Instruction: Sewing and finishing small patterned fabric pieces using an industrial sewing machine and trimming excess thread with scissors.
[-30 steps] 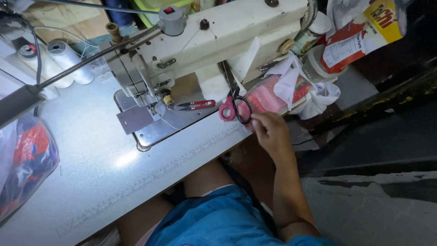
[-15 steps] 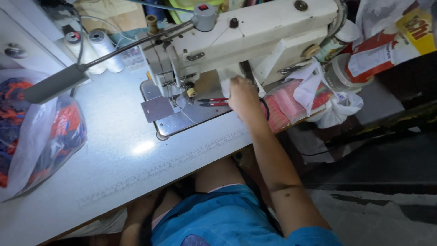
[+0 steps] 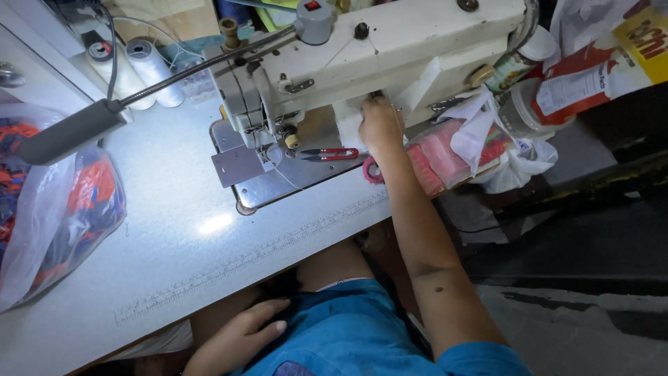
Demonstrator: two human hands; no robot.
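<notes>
right hand: the right hand (image 3: 380, 125) is up against the front of the cream sewing machine (image 3: 390, 49), under its arm. Fingers are tucked toward the machine body so honestly can't tell if it's pinching anything or just touching it
left hand: the left hand (image 3: 240, 338) is down in the lap, below the bench edge, fingers loosely spread flat on the blue clothing (image 3: 348, 334), holding nothing
snips: red thread snips (image 3: 328, 154) lie flat on the metal bed plate (image 3: 271, 174), just left of the right hand, not touching it
pink handle: a pink scissor loop (image 3: 372, 173) pokes out right under the right wrist, rest of it is hidden
bench: pale grey bench (image 3: 174, 237) with a printed ruler strip along the near edge. Lots of open surface left of and in front of the plate
lamp: a gooseneck lamp (image 3: 69, 132) with a grey head hangs over the left part of the bench
left bag: clear plastic bag (image 3: 56, 209) at the far left edge, stuffed with orange and blue fabric bits
thread: two white thread cones (image 3: 142, 69) stand behind the machine, upper left
right side clutter: a pink-red packet (image 3: 438, 153) sits just right of the hand, white plastic bags (image 3: 515, 157) beside it, then a clear jar (image 3: 522, 111), and a red, white and yellow printed package (image 3: 598, 69) at the far right corner
</notes>
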